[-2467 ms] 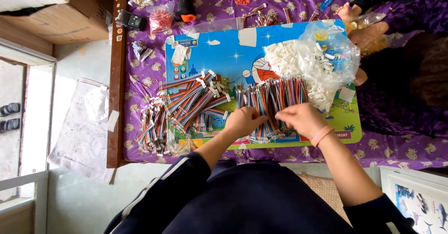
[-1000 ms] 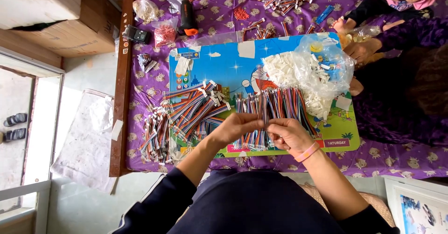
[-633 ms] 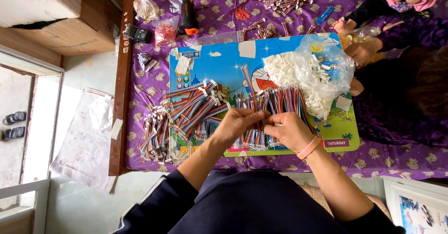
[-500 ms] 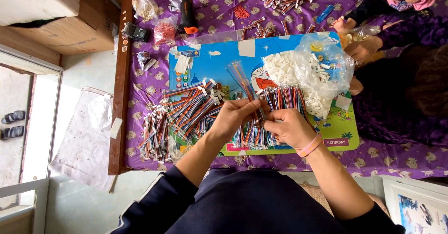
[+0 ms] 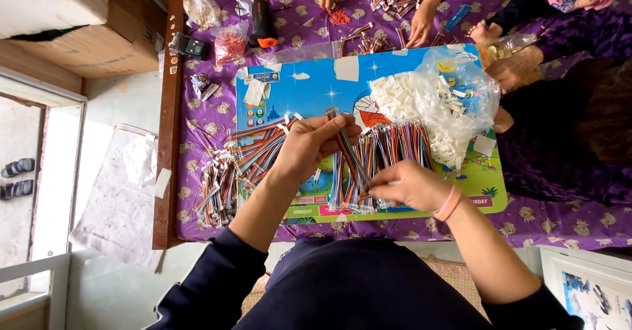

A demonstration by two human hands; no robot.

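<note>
Lifted since earlier: wire bundle [image 5: 347, 155] between left hand [image 5: 309, 147] and right hand [image 5: 405, 185]

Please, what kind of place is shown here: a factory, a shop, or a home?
Probably a home used for piecework, not a factory. People sit on a purple patterned cloth and sort multicoloured wire bundles. A child's cartoon board serves as a work surface, and shoes lie by the doorway.

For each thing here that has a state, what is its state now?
Left hand: pinching the top end of one cable bundle.
Right hand: gripping that bundle's lower end.
Cable bundle: lifted, stretched between both hands.
Plastic bag: open, white connectors inside.
Cable row: lying flat on the mat.
</note>
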